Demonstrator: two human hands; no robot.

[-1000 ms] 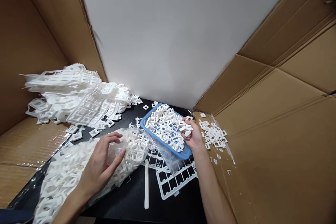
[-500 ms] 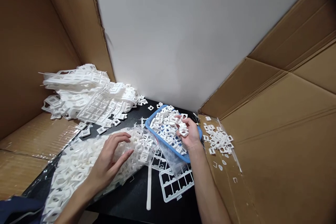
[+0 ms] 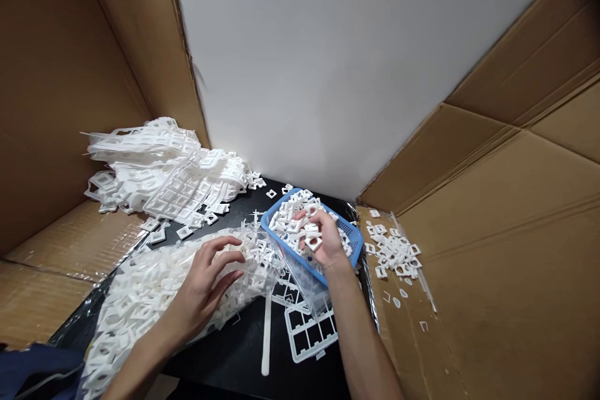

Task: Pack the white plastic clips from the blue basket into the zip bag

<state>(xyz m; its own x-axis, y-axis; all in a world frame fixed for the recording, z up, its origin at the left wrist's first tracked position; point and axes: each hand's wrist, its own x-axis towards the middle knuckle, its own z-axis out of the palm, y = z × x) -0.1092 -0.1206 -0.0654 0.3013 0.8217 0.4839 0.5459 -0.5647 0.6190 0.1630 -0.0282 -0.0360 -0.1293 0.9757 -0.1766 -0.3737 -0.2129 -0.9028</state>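
Both forearms are being left bare to the elbow, with nothing being worn on the left hand (image 3: 204, 287) or the right hand (image 3: 323, 240). Dark blue cloth (image 3: 32, 372) is being shown at the lower left corner.

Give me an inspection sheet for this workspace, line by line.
Surface: black tabletop, partly covered.
Job's things: blue basket of small white square pieces; clear bag of the same pieces.
Clutter: stacked white frames, empty frame, white strip, loose pieces on cardboard.
Hands: right hand over basket, holding pieces; left hand on bag.
Cables: nothing seen.
Surroundings: cardboard walls, white wall.
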